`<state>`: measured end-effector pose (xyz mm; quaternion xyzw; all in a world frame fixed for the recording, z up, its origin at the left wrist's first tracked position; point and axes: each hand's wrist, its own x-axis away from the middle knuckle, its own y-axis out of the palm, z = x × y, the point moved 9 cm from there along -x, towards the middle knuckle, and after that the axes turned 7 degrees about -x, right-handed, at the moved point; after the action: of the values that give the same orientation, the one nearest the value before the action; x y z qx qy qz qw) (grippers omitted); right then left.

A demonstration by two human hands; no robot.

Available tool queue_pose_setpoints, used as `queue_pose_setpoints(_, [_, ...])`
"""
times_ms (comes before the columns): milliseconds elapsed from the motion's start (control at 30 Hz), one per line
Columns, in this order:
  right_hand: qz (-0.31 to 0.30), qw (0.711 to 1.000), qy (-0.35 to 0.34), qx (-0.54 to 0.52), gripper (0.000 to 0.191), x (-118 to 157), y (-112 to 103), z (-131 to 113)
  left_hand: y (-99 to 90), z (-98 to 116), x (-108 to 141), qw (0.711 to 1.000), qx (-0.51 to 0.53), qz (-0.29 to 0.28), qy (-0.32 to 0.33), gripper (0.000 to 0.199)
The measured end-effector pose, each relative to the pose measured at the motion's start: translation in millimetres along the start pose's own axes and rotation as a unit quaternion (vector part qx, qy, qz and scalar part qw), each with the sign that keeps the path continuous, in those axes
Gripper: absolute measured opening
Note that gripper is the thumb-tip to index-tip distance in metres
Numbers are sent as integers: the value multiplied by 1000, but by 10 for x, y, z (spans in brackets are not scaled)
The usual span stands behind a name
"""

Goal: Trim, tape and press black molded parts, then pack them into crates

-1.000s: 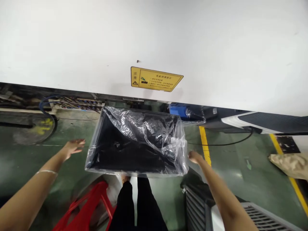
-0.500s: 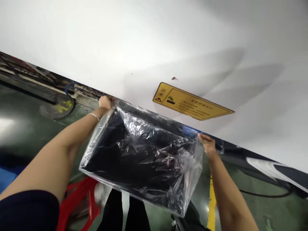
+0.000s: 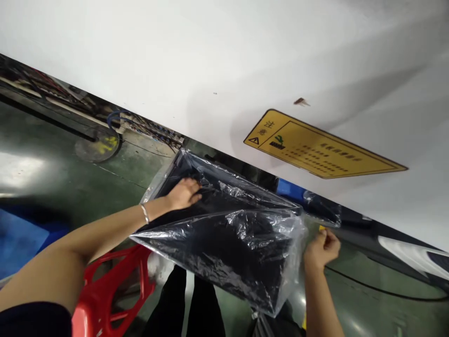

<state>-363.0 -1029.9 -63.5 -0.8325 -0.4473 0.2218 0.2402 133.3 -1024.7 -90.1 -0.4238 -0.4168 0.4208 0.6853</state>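
Observation:
A dark box or bin lined with clear plastic film (image 3: pixel 245 248) sits tilted in front of my legs, below the edge of a white machine. My left hand (image 3: pixel 185 193), a band at its wrist, is over the left part of the bin with fingers partly curled; whether it grips film is hidden. Just right of the bin, my right hand (image 3: pixel 322 245) has its fingers pressed together, and what they hold, if anything, is too small to name. Loose film covers the bin's near half and hangs at its right side.
A white machine panel (image 3: pixel 140 56) with a yellow warning label (image 3: pixel 322 147) fills the top. A red stool (image 3: pixel 115 285) stands lower left, beside a blue object (image 3: pixel 21 238). Wires and blue tubes (image 3: pixel 117 117) run under the panel. A black cable (image 3: pixel 379 292) hangs at right.
My left hand has left the bin's upper left corner and moved over its inside. My right hand has let go of the upper right corner and moved outward. The far part of the film has opened.

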Motion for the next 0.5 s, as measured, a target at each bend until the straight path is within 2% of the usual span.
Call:
queue_pose_setpoints(33, [-43, 996, -60, 40, 48, 158, 50, -169, 293, 161, 105, 996, -26, -82, 32, 50])
queue_pose_setpoints(67, [-122, 980, -125, 99, 49, 372, 200, -339, 571, 237, 206, 985, -54, -159, 40, 60])
queue_pose_setpoints(100, [-238, 938, -188, 170, 49, 662, 437, -462, 804, 233, 290, 971, -82, -224, 24, 70])
queue_pose_setpoints(133, [-353, 875, -214, 254, 51, 982, 667, -468, 981, 171, 353, 956, -106, -274, -8, 77])
queue_pose_setpoints(200, [-514, 728, -181, 416, 57, 1528, 917, -273, 1135, -2, 405, 937, -128, -314, -85, 83])
queue_pose_setpoints(233, [-561, 665, -156, 467, 59, 1736, 952, -191, 1131, -71, 410, 935, -127, -310, -115, 82])
queue_pose_setpoints(267, [-589, 622, -135, 497, 59, 1898, 958, -156, 1095, -109, 419, 937, -120, -300, -132, 79])
queue_pose_setpoints(300, [-600, 607, -127, 506, 55, 2022, 961, -183, 1034, -108, 439, 943, -106, -286, -135, 75])
queue_pose_setpoints(333, [-594, 618, -131, 498, 51, 2117, 968, -267, 950, -71, 475, 952, -85, -265, -125, 70])
queue_pose_setpoints(433, [-551, 715, -186, 388, 46, 2451, 973, -699, 546, 125, 726, 986, 2, -151, -68, 56])
queue_pose_setpoints(467, [-550, 734, -203, 344, 47, 2614, 964, -823, 377, 161, 869, 993, 31, -97, -56, 52])
queue_pose_setpoints(500, [-556, 740, -211, 313, 47, 2787, 959, -899, 218, 155, 1045, 996, 54, -42, -56, 50])
